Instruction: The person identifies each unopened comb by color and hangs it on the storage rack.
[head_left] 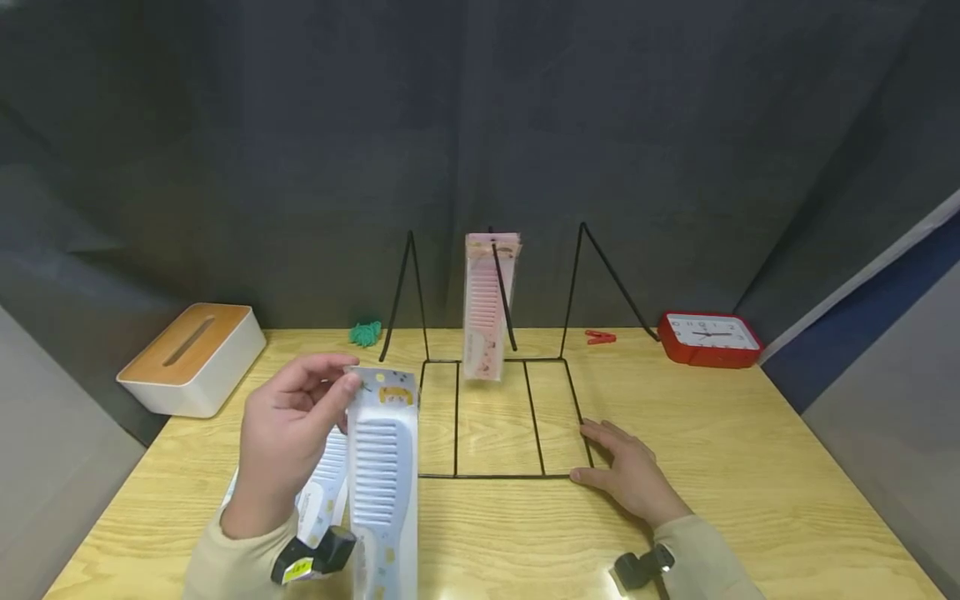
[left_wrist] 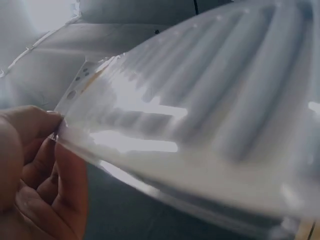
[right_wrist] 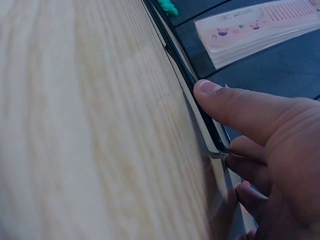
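Note:
My left hand (head_left: 281, 450) pinches the top edge of a packaged blue comb (head_left: 382, 475) between thumb and forefinger. The pack hangs upright in clear plastic and fills much of the left wrist view. Behind that hand, partly covered, another packaged blue comb (head_left: 324, 483) lies on the table. My right hand (head_left: 626, 467) rests at the near right corner of a black wire display rack (head_left: 498, 477), thumb on the front bar, fingers along the side bar. Several packaged pink combs (head_left: 483, 325) hang from the rack's middle hook; they also show in the right wrist view (right_wrist: 260, 27).
A white tissue box with a wooden lid (head_left: 198, 358) stands at the left. Behind the rack lie a green bundle of cord (head_left: 365, 334) and a red clip (head_left: 600, 337). A red clock (head_left: 710, 339) sits at the right. The rack's outer hooks jut forward.

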